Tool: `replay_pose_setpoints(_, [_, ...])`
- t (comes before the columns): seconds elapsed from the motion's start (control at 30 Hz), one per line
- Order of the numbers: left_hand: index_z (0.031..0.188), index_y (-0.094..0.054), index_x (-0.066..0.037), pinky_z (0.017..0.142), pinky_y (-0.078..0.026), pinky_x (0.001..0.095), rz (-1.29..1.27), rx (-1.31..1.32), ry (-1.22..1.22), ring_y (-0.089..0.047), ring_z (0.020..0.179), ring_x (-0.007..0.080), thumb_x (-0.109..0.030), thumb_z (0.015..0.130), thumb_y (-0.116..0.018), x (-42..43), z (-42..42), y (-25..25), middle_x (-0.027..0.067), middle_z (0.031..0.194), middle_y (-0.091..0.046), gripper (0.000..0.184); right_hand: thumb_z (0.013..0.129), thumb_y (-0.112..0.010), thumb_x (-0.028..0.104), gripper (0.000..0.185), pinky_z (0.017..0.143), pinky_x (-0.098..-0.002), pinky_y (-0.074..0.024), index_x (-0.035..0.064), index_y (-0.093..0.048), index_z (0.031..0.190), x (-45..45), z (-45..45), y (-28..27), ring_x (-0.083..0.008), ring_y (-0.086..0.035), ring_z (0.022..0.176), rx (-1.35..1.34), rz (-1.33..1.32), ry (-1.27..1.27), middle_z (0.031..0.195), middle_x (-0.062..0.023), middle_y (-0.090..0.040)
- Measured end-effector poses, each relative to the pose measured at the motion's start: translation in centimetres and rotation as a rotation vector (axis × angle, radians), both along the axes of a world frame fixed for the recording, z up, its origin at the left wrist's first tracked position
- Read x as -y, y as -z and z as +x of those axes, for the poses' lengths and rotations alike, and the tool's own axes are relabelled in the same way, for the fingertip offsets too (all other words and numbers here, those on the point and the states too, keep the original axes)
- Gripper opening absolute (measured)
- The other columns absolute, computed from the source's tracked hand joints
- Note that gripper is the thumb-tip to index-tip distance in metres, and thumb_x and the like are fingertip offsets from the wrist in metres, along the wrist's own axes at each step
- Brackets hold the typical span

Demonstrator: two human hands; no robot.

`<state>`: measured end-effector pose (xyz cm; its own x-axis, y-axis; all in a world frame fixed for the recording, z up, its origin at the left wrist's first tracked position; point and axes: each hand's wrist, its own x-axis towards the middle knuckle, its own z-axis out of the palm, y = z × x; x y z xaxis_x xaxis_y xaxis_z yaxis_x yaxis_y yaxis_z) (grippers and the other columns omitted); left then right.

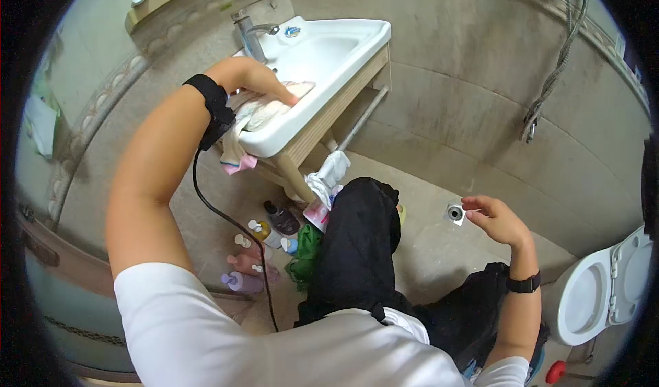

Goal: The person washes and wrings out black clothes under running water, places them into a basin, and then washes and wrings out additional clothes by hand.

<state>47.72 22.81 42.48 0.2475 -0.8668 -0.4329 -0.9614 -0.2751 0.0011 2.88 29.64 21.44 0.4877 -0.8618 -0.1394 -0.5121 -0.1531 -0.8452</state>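
Observation:
My left hand [264,84] reaches into the front end of the white sink [343,47], its fingers down on a pale cloth [264,114] and closed on it as far as they show. The fingertips are partly hidden. One end of this cloth, with a pink patch and a striped edge, hangs over the sink's rim. Low on the other side, my right hand [495,220] holds nothing. Its fingers are apart, and in the view it appears beside the metal floor drain [454,213].
Above the sink stands a metal faucet [252,37]. Several bottles [280,217] and a green bag [304,253] crowd the floor below. A white cloth [329,172] hangs from the stand's bar. A toilet [583,298] is at right, a shower hose [563,57] on the wall.

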Motion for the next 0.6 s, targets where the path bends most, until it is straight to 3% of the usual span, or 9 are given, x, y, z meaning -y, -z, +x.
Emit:
replay_pose_setpoints(0.07, [0.106, -0.063, 0.003, 0.077, -0.048, 0.0330, -0.007, -0.074, -0.058, -0.062, 0.089, 0.0264, -0.043, 0.062, -0.076, 1.8, 2.9, 1.2, 0.0171, 0.101, -0.064, 0.065, 0.089, -0.056, 0.015, 0.035, 0.087, -0.0309, -0.0451, -0.0035, -0.052, 0.119, -0.2, -0.8, 0.9, -0.0182, -0.058, 0.098, 0.062, -0.010, 0.008, 0.108, -0.0115, -0.062])
replay_pose_setpoints(0.1, [0.106, -0.063, 0.003, 0.077, -0.048, 0.0330, -0.008, -0.073, -0.058, -0.062, 0.089, 0.0264, -0.043, 0.062, -0.076, 1.5, 2.8, 1.4, 0.0171, 0.101, -0.064, 0.065, 0.089, -0.056, 0.015, 0.035, 0.087, -0.0309, -0.0451, -0.0035, -0.052, 0.119, -0.4, -1.0, 0.8, -0.0182, -0.058, 0.098, 0.064, -0.011, 0.008, 0.108, -0.0115, -0.062])
replay_pose_setpoints(0.17, [0.100, -0.064, 0.003, 0.065, -0.049, 0.0307, -0.237, -0.033, 0.188, -0.063, 0.074, 0.0197, -0.025, 0.062, -0.071, 0.9, 2.8, 1.8, 0.0130, 0.088, -0.066, 0.048, 0.088, -0.057, 0.015, 0.035, 0.087, -0.0304, -0.0450, -0.0037, -0.052, 0.118, -1.0, -1.4, 0.5, -0.0173, -0.058, 0.098, 0.059, -0.002, 0.068, 0.107, -0.0110, -0.062])
replay_pose_setpoints(0.2, [0.100, -0.064, 0.003, 0.065, -0.049, 0.0307, -0.238, -0.032, 0.191, -0.063, 0.074, 0.0197, -0.025, 0.062, -0.071, 0.6, 2.6, 1.3, 0.0130, 0.088, -0.066, 0.048, 0.088, -0.057, 0.015, 0.035, 0.087, -0.0304, -0.0450, -0.0037, -0.052, 0.118, -1.1, -1.6, 0.6, -0.0173, -0.058, 0.098, 0.061, -0.003, 0.071, 0.107, -0.0110, -0.062])
replay_pose_setpoints(0.3, [0.091, -0.064, 0.005, 0.056, -0.048, 0.0310, -0.553, -0.192, 0.181, -0.060, 0.062, 0.0162, -0.019, 0.063, -0.067, 0.7, 3.1, -0.8, 0.0109, 0.079, -0.065, 0.037, 0.089, -0.056, 0.016, 0.034, 0.083, -0.0289, -0.0462, -0.0005, -0.053, 0.119, -1.0, -2.5, 0.8, -0.0152, -0.056, 0.099, 0.049, 0.025, 0.063, 0.109, -0.0083, -0.061])
replay_pose_setpoints(0.4, [0.087, -0.063, 0.002, 0.051, -0.045, 0.0287, -0.467, -0.367, 0.124, -0.056, 0.056, 0.0134, -0.020, 0.070, -0.060, -0.2, 2.7, -3.2, 0.0064, 0.072, -0.062, 0.028, 0.089, -0.056, 0.018, 0.033, 0.079, -0.0277, -0.0463, 0.0004, -0.054, 0.118, -0.9, -2.5, 0.5, -0.0132, -0.056, 0.093, -0.012, 0.001, 0.060, 0.108, -0.0065, -0.062])
replay_pose_setpoints(0.53, [0.086, -0.060, 0.001, 0.049, -0.044, 0.0276, -0.508, -0.302, 0.089, -0.054, 0.055, 0.0116, -0.019, 0.072, -0.057, -0.7, 1.4, -3.2, 0.0041, 0.070, -0.060, 0.024, 0.090, -0.056, 0.020, 0.033, 0.075, -0.0273, -0.0462, 0.0018, -0.054, 0.118, -1.1, -2.0, 0.1, -0.0122, -0.055, 0.090, 0.034, 0.001, 0.078, 0.106, -0.0049, -0.062])
replay_pose_setpoints(0.6, [0.084, -0.058, -0.002, 0.049, -0.044, 0.0266, -0.525, -0.619, 0.062, -0.054, 0.055, 0.0104, -0.018, 0.072, -0.057, 0.0, 1.2, -3.4, 0.0024, 0.069, -0.058, 0.020, 0.090, -0.056, 0.020, 0.034, 0.075, -0.0274, -0.0463, 0.0021, -0.054, 0.118, -1.2, -2.1, 0.2, -0.0121, -0.055, 0.090, 0.040, 0.004, 0.078, 0.105, -0.0046, -0.062])
